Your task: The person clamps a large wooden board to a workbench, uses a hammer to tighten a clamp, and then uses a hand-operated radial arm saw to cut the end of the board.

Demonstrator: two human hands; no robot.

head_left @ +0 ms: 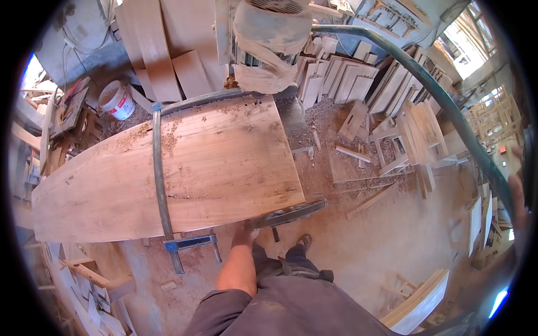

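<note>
A large wooden panel [224, 162] lies in front of me, scattered with shavings; small dark holes mark its far edge near a dusty machine head [272, 28]. A bar clamp [158, 173] crosses the panel, its blue jaw and screw handle at the near side. My left hand [245, 233] is at the near edge, against a dark metal bar [288, 214] with a small handle beneath; its fingers are hidden. At the far right, a long green lever [437, 95] curves down from the machine to my right hand [516, 199], closed around its end, partly dark and blurred.
A white bucket [116, 101] stands at the back left. Tall boards [148, 45] lean behind the panel. Stacked wood pieces [347, 78] and a stool-like frame [392, 148] fill the back right. Loose strips [372, 200] lie on the floor, and more panels [417, 302] lean at the lower right.
</note>
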